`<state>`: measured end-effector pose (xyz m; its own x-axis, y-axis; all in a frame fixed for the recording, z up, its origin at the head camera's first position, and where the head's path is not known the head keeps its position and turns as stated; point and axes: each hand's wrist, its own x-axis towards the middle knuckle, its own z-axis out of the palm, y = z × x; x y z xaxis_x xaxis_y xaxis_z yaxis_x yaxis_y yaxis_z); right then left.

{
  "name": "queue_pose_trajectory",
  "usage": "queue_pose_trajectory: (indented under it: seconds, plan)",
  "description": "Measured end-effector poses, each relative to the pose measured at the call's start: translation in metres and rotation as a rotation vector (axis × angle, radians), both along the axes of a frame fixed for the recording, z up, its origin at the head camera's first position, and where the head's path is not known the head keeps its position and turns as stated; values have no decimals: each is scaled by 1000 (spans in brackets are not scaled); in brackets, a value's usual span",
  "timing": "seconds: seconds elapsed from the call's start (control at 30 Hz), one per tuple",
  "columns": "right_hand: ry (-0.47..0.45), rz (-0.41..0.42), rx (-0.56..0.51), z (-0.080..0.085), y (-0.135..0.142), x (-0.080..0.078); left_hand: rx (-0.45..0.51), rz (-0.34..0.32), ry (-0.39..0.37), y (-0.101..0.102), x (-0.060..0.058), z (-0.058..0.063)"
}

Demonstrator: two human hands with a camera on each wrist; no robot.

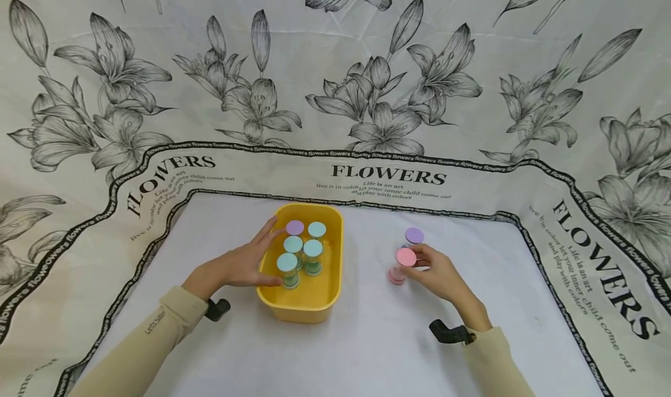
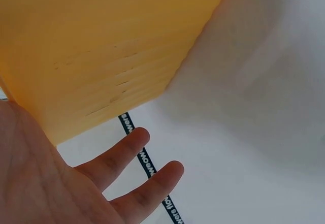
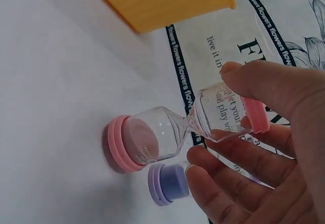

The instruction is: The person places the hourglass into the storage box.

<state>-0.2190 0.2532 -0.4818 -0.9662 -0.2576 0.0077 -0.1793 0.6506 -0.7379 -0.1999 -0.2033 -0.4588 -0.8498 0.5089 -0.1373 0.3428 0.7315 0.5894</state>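
My right hand (image 1: 436,272) pinches the upper part of a pink sand timer (image 3: 162,130) between thumb and fingers. The timer stands upright, its pink sand in the lower bulb and its lower cap at the white tabletop. Just behind it is a purple sand timer (image 1: 414,236), partly hidden by the fingers in the right wrist view. At the left side of a yellow plastic bin (image 1: 301,314), my left hand (image 1: 242,264) rests against the rim with fingers spread. Inside the bin stand several teal-capped sand timers (image 1: 313,248) and one purple-capped timer (image 1: 295,227).
White cloth (image 1: 367,350) covers the table. A patterned curtain (image 1: 388,173) with black flower drawings and lettering borders the back and both sides. The bin stands left of the two loose timers, with bare cloth between.
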Motion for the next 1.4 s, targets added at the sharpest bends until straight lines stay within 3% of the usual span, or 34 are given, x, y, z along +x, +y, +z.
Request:
queue_pose_trajectory:
  seconds: [0.33, 0.53, 1.07, 1.4]
  plan:
    - [37, 97, -62, 21, -25, -5, -2, -1, 1, 1, 1, 2]
    - [51, 149, -107, 43, -41, -10, -9, 4, -4, 1, 1, 2]
    - [230, 253, -97, 107, -81, -21, -5, 1, -4, 2, 0, 1]
    - [228, 356, -123, 140, -116, -19, 2, 4, -21, 1, 1, 2]
